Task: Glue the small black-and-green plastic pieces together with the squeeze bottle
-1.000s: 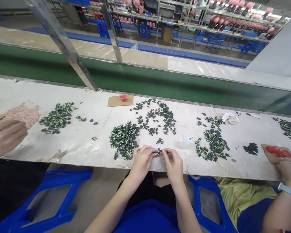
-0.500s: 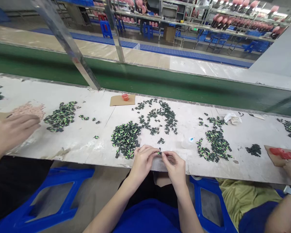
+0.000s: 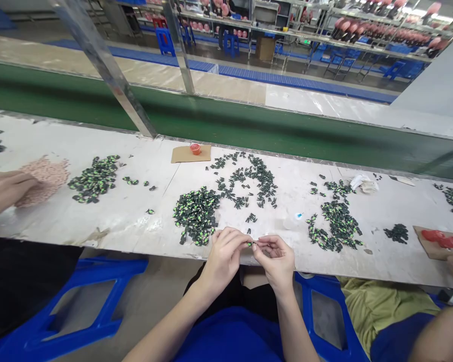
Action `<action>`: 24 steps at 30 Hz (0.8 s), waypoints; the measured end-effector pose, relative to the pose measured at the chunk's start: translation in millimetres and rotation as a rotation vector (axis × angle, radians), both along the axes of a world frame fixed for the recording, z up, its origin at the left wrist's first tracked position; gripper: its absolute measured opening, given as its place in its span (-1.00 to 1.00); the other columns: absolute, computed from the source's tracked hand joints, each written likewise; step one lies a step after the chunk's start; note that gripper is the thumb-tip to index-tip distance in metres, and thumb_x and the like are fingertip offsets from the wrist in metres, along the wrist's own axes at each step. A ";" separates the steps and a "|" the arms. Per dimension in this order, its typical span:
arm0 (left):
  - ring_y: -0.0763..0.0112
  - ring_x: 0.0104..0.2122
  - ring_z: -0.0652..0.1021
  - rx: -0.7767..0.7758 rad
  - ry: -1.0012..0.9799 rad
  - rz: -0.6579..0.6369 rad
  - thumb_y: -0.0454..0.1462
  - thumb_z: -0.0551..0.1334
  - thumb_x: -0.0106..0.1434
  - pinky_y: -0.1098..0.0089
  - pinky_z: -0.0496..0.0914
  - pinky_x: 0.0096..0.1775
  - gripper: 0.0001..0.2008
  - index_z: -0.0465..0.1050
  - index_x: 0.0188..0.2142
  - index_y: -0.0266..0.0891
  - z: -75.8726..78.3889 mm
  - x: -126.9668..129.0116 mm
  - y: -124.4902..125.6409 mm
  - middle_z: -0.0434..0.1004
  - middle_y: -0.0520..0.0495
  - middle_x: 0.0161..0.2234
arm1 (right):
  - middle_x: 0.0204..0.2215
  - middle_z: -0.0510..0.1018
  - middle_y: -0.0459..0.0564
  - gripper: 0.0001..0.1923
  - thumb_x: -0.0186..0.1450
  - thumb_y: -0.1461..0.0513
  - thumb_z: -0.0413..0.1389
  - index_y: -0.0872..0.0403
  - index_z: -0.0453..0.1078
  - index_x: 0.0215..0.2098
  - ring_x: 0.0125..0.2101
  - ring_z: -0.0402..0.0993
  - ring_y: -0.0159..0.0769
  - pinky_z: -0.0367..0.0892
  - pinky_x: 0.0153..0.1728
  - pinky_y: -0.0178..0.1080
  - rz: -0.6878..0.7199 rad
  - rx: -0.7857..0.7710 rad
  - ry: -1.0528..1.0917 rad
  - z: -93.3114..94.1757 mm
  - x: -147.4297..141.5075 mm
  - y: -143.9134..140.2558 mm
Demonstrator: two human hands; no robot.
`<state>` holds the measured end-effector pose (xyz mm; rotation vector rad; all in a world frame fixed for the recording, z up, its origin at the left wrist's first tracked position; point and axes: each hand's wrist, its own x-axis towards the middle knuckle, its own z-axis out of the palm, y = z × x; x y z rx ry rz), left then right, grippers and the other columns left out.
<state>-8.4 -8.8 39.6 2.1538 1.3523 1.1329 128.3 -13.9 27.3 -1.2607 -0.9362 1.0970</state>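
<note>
I record that my left hand (image 3: 225, 255) and right hand (image 3: 277, 259) have drawn nearer the counter's (image 3: 136, 223) front edge, bringing the small green-marked piece (image 3: 249, 244) with them. The left co-worker's hand (image 3: 3, 193) has withdrawn leftward, exposing more of the pink pile (image 3: 49, 176).

Your tabletop (image 3: 136, 231) holds a heap (image 3: 196, 215). Right of the heap, nearer you, a small piece (image 3: 250, 244) sits between your left fingers (image 3: 234, 242) and right fingers (image 3: 275, 245). Behind the heap, a cup (image 3: 195, 149) stands on cardboard (image 3: 181, 155). Loose bits (image 3: 263, 175) lie behind and right of the heap, another pile (image 3: 94, 179) well left.
</note>
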 end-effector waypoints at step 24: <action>0.22 -0.06 0.44 0.000 0.201 0.073 -0.37 -0.01 0.35 0.16 0.26 -0.05 -0.75 0.42 -0.13 -0.14 -30.1 -45.6 23.5 0.53 -0.10 -0.10 | -0.52 0.52 -0.03 -0.89 0.11 0.20 0.15 0.09 0.45 -0.47 -0.53 0.43 -0.31 0.42 -0.39 -0.22 -0.377 0.126 -0.704 -2.7 82.6 1.4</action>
